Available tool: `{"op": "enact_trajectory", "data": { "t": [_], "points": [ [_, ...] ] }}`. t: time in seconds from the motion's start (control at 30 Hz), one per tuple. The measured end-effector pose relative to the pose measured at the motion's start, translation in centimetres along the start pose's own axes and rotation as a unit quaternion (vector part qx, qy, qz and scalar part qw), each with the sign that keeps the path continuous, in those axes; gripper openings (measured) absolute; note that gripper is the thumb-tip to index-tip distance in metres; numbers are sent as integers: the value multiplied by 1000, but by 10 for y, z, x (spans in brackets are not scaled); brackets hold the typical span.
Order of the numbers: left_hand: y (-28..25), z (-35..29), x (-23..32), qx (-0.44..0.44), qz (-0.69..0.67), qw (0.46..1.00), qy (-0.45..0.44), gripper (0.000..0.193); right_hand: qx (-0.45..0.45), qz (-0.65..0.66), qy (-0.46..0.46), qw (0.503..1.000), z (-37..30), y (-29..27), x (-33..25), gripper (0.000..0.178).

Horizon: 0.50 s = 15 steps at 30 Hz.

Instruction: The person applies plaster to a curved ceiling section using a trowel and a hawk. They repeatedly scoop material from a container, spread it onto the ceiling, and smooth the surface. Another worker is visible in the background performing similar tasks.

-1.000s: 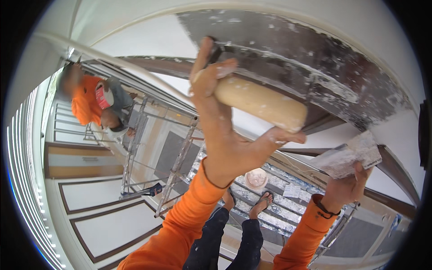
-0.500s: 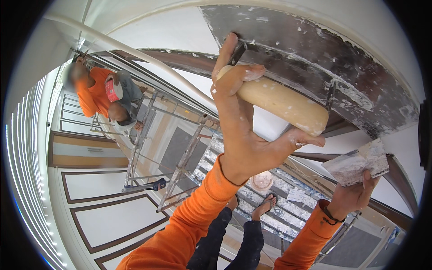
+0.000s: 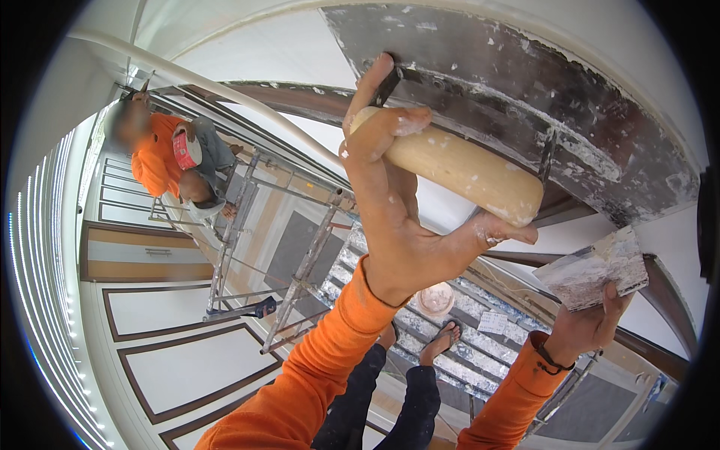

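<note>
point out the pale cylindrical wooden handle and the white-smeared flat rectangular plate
Pale cylindrical wooden handle (image 3: 463,171): head view, middle of its barrel.
White-smeared flat rectangular plate (image 3: 592,273): head view, middle of its smeared face.

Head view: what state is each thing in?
Trowel, raised, blade smeared white
Wooden handle, white-spotted
Left hand, gripping wooden handle
Scraper, coated with pale residue
Right hand, holding scraper
Bucket, uncovered, pale material inside
Platform, white-spattered

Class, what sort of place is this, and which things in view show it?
Probably the inside of a building under renovation or finishing: metal scaffolding, a smeared plastering trowel in the left hand, and a bucket of pale paste.
</note>
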<state>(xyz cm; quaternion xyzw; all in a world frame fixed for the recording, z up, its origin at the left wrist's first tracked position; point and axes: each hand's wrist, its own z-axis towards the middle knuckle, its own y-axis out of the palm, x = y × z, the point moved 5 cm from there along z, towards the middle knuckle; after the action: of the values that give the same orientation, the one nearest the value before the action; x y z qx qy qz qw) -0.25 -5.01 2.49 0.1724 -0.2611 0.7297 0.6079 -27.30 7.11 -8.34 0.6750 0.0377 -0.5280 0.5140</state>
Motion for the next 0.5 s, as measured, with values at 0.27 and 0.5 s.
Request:
{"op": "enact_trajectory", "data": {
  "t": [0.27, 0.5],
  "points": [
    [1, 2, -1, 6, 8, 1000, 2, 119, -11, 21, 3, 1000, 1, 0, 0, 60],
    [3, 0, -3, 25, 10, 1000, 6, 116, 0, -105, -55, 993, 0, 3, -3, 63]
  ]
}}
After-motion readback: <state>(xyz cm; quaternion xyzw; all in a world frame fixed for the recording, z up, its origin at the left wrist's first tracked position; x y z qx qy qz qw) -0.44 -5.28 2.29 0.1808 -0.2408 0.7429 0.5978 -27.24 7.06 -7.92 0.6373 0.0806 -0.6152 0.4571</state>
